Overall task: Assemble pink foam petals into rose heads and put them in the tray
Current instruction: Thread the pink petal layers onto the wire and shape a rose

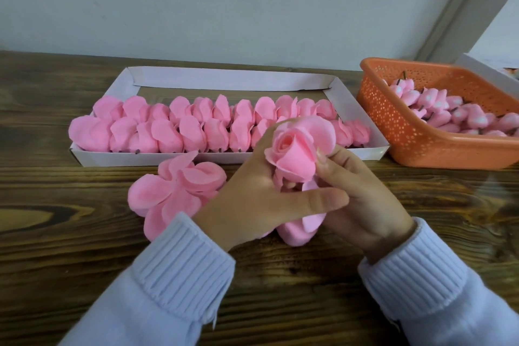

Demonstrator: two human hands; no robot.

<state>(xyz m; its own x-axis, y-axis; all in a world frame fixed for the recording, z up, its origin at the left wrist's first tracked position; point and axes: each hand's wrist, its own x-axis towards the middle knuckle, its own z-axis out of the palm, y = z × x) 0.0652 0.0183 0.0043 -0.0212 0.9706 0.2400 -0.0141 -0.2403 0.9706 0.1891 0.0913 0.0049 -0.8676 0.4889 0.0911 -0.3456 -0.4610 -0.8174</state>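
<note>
Head view: tray (140,159) holds rose heads (193,133), orange basket (398,123) holds buds (439,108).

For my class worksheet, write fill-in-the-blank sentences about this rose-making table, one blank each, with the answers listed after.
The left hand and the right hand both grip one ____.
The tray holds ____ rows of finished roses.
The basket beside the tray is coloured ____.
The loose petals lie on the table to the ____ of the hands.
Answers: rose head; two; orange; left.
</note>
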